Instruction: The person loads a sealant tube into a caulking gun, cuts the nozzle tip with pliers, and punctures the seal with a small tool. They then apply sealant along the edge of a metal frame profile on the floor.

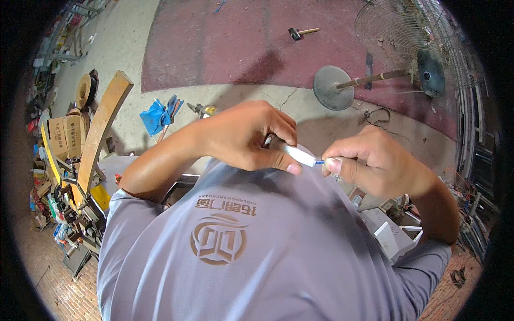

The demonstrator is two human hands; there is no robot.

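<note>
My left hand (254, 136) is closed round a white, rounded, elongated piece (303, 157) in front of my chest. A small shiny metal part (269, 140) shows between its curled fingers. From the right end of the white piece a short, thin blue strand (319, 162), which looks like a wire, sticks out. My right hand (369, 163) pinches that strand between thumb and forefinger. The two hands are a short way apart, joined by the white piece and the strand. The strand's far end is hidden under my right fingers.
A floor fan (431, 73) with a round base (332, 89) lies at the far right. Beyond my hands, a mallet (301, 33) rests on red flooring. At left are a blue plastic bag (154, 119), a curved wooden board (101, 131) and a cardboard box (66, 136). White boxy parts (386, 232) sit lower right.
</note>
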